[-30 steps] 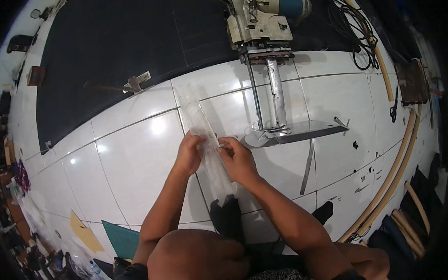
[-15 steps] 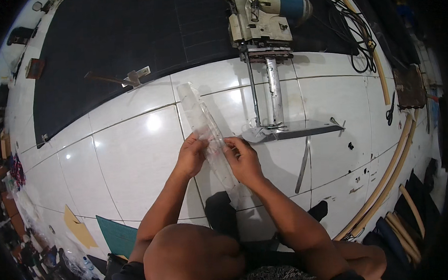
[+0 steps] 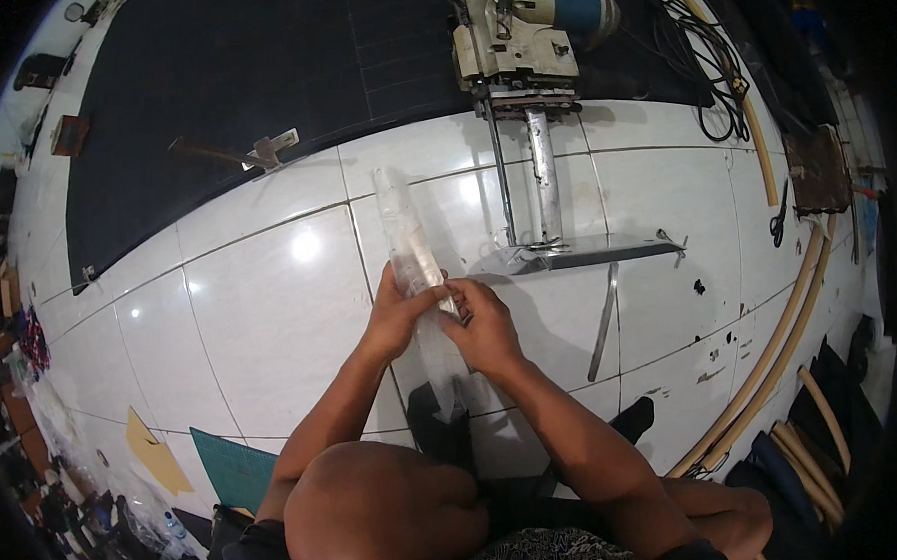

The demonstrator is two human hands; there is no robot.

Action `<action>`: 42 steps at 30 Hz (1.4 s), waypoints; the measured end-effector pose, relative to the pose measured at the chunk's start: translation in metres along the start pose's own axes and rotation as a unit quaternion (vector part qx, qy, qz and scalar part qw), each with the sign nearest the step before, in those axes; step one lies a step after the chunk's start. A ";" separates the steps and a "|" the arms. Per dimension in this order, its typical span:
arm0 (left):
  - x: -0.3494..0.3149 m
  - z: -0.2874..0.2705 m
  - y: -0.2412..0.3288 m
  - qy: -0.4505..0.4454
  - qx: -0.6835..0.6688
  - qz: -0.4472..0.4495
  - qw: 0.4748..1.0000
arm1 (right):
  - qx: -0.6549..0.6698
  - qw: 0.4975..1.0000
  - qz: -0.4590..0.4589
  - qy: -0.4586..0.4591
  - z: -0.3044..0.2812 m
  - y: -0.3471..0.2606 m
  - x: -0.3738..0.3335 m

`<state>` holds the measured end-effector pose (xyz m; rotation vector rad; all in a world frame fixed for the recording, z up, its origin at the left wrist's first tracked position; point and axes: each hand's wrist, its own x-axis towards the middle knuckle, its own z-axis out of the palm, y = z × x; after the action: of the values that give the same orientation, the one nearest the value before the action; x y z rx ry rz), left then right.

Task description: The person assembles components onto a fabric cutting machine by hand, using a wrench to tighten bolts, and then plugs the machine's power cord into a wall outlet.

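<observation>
Hands (image 3: 400, 317) (image 3: 486, 328) apparently pinch clear plastic ruler (image 3: 412, 257) on tiled floor (image 3: 270, 308).

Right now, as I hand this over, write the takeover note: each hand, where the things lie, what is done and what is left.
Left hand: fingers closed on the clear plastic strip, at its left edge.
Right hand: pinching the same strip from the right.
The strip lies lengthwise on the white tiled floor, its far end flat and free, its near end over a dark cloth piece.
The upright cutting machine stands beyond; a metal bar lies to the right.
Done: strip gripped by both hands. Left: cannot tell from this view.
</observation>
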<state>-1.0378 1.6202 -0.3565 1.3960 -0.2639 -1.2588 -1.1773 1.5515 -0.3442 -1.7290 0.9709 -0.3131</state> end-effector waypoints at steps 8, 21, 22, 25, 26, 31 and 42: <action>-0.002 -0.013 -0.006 -0.039 -0.152 -0.027 0.987 | -0.012 1.000 -0.015 -0.009 -0.011 0.001 0.000; -0.001 -0.026 -0.016 -0.053 -0.145 -0.059 0.986 | -0.069 0.996 -0.025 -0.044 -0.008 0.008 -0.006; -0.001 -0.028 -0.018 -0.054 -0.148 -0.060 0.986 | -0.060 0.997 -0.016 -0.055 -0.008 0.006 -0.006; -0.001 -0.026 -0.019 -0.057 -0.144 -0.058 0.986 | -0.052 0.997 -0.031 -0.056 -0.009 0.013 -0.008; -0.002 -0.023 -0.017 -0.053 -0.134 -0.056 0.988 | -0.049 0.997 -0.021 -0.061 -0.010 0.010 -0.008; -0.002 -0.016 -0.015 -0.033 -0.096 -0.060 0.993 | -0.036 0.998 0.000 -0.050 -0.014 0.004 -0.009; -0.002 0.001 0.001 -0.023 -0.053 -0.085 0.995 | 0.019 0.996 0.079 -0.029 -0.017 0.008 -0.004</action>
<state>-1.0391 1.6208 -0.3546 1.3211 -0.1089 -1.4248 -1.1943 1.5425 -0.3432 -1.6062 1.0460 -0.1768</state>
